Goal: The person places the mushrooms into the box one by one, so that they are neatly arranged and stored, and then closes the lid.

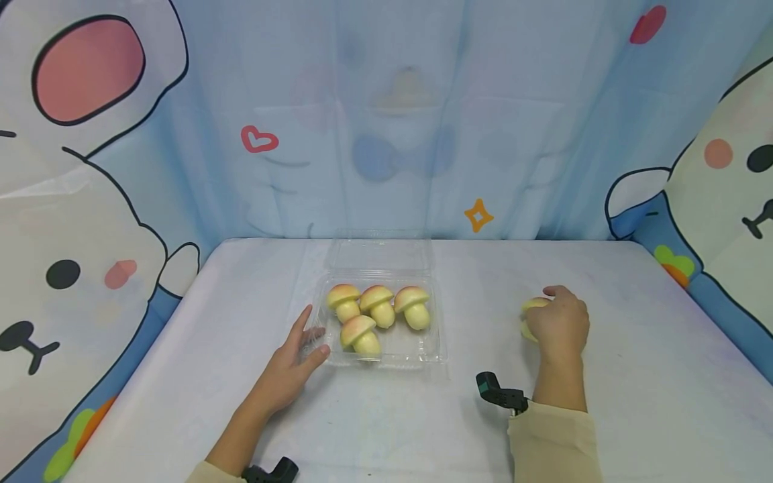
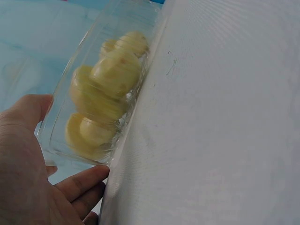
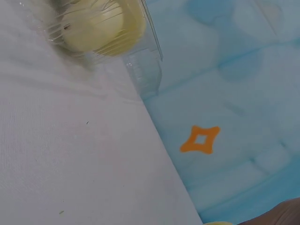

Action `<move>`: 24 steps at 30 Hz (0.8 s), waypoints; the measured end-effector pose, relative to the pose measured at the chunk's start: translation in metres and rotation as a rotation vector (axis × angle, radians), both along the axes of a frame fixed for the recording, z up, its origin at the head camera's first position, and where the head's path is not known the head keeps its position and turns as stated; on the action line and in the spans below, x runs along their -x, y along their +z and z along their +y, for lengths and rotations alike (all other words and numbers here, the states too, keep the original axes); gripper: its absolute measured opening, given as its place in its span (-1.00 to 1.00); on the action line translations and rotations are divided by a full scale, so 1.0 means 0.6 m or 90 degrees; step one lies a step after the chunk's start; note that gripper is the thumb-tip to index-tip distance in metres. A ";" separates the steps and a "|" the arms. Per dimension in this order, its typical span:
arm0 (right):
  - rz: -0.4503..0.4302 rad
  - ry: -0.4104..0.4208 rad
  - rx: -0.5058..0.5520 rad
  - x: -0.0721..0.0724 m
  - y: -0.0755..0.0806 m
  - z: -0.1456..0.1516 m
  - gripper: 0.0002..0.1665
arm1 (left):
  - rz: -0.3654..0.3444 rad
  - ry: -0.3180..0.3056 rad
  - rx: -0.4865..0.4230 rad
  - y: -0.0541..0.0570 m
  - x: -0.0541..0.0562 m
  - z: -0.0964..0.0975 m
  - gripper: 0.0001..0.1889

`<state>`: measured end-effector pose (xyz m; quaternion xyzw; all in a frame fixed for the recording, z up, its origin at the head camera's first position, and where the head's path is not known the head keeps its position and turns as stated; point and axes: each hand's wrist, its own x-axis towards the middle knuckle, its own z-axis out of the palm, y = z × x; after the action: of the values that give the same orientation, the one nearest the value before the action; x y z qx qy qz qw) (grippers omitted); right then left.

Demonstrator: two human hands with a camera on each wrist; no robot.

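Note:
Several plump yellow mushrooms [image 1: 378, 306] with reddish-tinted caps lie in a clear plastic box [image 1: 417, 349], its hinged lid [image 1: 380, 255] raised at the back. My left hand [image 1: 284, 372] rests against the box's left end, fingers extended and spread. In the left wrist view the thumb lies by the upper rim and the fingertips [image 2: 98, 174] meet the lower corner. Off to the right, my right hand [image 1: 561, 322] holds another yellow mushroom [image 1: 530, 329] by its right side. The hand hides part of that mushroom, and its far fingers are mostly out of sight.
A white cloth [image 1: 459, 429] covers the table. Behind it hangs a light blue curtain [image 1: 386, 168] printed with cartoon animals, and its lower part meets the table's far edge. A black wrist camera [image 1: 501, 392] sits on the right sleeve, with another [image 1: 272, 469] on the left wrist.

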<state>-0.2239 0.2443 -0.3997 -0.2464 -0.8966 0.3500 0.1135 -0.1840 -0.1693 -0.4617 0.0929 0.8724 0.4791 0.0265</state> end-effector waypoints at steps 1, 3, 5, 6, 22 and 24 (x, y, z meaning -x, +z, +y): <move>0.003 0.002 0.004 0.001 -0.002 0.001 -0.30 | 0.000 0.001 0.000 -0.001 0.000 0.000 -0.15; 0.006 0.005 0.013 0.001 -0.006 0.003 -0.32 | 0.000 0.003 0.000 -0.002 0.000 0.000 -0.15; 0.001 0.005 0.023 0.001 -0.008 0.004 -0.33 | -0.001 0.007 0.001 -0.003 0.001 0.000 -0.14; -0.002 0.004 0.027 0.000 -0.008 0.005 -0.34 | -0.002 0.008 0.001 -0.004 0.001 0.000 -0.14; -0.018 0.000 0.093 -0.002 0.013 0.010 -0.26 | 0.006 0.008 0.000 -0.008 0.003 -0.001 -0.14; -0.021 -0.001 0.102 -0.004 0.018 0.010 -0.25 | 0.009 0.007 0.003 -0.007 0.003 0.000 -0.14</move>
<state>-0.2216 0.2503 -0.3888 -0.2615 -0.8672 0.4164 0.0790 -0.1858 -0.1695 -0.4660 0.0914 0.8741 0.4767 0.0174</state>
